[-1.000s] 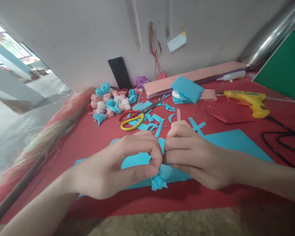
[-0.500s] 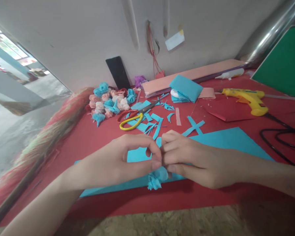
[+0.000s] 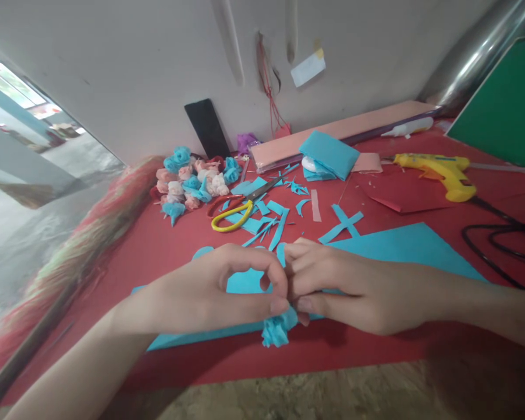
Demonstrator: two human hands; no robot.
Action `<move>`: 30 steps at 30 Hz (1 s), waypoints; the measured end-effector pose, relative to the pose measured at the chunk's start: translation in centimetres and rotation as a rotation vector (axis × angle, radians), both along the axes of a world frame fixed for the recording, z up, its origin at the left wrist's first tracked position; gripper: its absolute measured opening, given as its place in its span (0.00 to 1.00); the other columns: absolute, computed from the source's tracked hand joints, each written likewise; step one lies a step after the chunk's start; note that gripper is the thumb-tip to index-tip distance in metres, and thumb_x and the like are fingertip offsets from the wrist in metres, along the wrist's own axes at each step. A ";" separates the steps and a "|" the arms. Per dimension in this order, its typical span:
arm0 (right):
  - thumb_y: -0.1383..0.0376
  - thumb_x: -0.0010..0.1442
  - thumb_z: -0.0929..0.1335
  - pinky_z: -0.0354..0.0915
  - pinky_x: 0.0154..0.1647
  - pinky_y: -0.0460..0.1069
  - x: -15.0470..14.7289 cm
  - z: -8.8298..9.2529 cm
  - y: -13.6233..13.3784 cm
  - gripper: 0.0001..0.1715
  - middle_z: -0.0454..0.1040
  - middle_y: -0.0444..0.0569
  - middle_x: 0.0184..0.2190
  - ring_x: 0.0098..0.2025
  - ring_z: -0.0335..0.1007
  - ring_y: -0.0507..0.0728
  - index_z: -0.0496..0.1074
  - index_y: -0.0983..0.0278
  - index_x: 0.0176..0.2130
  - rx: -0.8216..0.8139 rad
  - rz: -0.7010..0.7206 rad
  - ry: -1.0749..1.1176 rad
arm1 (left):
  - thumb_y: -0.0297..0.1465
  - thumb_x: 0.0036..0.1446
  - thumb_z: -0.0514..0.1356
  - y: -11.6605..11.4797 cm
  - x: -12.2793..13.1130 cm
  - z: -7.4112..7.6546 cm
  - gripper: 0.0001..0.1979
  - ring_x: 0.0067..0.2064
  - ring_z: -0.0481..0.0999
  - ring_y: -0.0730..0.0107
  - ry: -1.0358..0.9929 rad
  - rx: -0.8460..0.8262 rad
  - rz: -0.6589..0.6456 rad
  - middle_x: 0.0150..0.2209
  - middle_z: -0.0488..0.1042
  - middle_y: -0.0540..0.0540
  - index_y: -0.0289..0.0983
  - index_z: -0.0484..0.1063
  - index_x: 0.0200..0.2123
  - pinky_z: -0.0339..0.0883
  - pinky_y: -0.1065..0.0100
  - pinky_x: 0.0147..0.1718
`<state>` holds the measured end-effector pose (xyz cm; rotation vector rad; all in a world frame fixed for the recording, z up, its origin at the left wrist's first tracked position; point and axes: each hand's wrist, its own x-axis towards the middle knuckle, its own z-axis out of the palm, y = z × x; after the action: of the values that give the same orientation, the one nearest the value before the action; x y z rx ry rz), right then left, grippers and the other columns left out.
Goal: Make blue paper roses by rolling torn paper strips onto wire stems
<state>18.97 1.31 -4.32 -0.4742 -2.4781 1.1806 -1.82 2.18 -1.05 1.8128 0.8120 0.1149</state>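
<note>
A small blue crepe-paper flower [image 3: 276, 331] hangs below my fingertips, its ruffled petals pointing down toward me. My left hand [image 3: 227, 286] pinches its base between thumb and forefinger. Close against it, my right hand [image 3: 345, 286] has its fingers curled and its thumb pressed at the same base, partly hiding it. Beneath both hands lies a large blue paper sheet [image 3: 402, 248], with loose blue petal pieces [image 3: 202, 252] partly hidden behind the left hand.
Scissors [image 3: 233, 216] lie among blue paper scraps [image 3: 280, 224]. Pink, white and blue paper flowers [image 3: 195, 178] are heaped at the left. A yellow glue gun [image 3: 441, 169] with a black cord, folded blue paper [image 3: 330, 153] and a glue bottle [image 3: 409, 127] sit at the back right.
The flower has tilted slightly lower under my fingers, and the right thumb has closed in nearer the left fingertips. The view has shifted slightly.
</note>
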 end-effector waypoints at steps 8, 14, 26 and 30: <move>0.72 0.60 0.61 0.58 0.46 0.48 0.0 -0.4 0.4 0.15 0.67 0.48 0.30 0.39 0.63 0.53 0.66 0.66 0.23 -0.412 0.046 0.149 | 0.30 0.58 0.60 -0.3 0.0 -0.2 0.04 0.36 0.76 0.69 -0.150 -0.112 0.027 0.34 0.76 0.47 0.36 0.70 0.32 0.69 0.72 0.37; 0.69 0.60 0.62 0.57 0.46 0.48 0.2 -0.7 0.4 0.14 0.67 0.47 0.31 0.39 0.63 0.53 0.67 0.66 0.24 -0.490 0.033 0.161 | 0.30 0.58 0.61 -0.3 0.0 -0.4 0.04 0.38 0.78 0.66 -0.238 -0.268 0.107 0.32 0.74 0.48 0.35 0.71 0.31 0.71 0.69 0.38; 0.67 0.58 0.62 0.58 0.43 0.49 -0.2 -0.8 0.5 0.12 0.67 0.48 0.29 0.36 0.64 0.53 0.66 0.67 0.23 -0.700 0.055 0.159 | 0.26 0.60 0.58 -0.7 0.6 -0.4 0.04 0.40 0.80 0.65 -0.362 -0.572 0.108 0.33 0.77 0.46 0.33 0.73 0.35 0.71 0.69 0.43; 0.67 0.55 0.63 0.57 0.42 0.49 -0.3 -0.5 0.3 0.10 0.66 0.46 0.26 0.33 0.62 0.52 0.67 0.67 0.23 -0.918 0.035 0.106 | 0.28 0.60 0.59 -0.6 0.5 -0.5 0.04 0.38 0.79 0.67 -0.342 -0.541 0.116 0.33 0.76 0.47 0.34 0.73 0.34 0.71 0.69 0.42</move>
<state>18.68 1.64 -4.85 -0.5616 -1.7301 2.2545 -1.33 1.61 -1.59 1.1948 0.6264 0.2481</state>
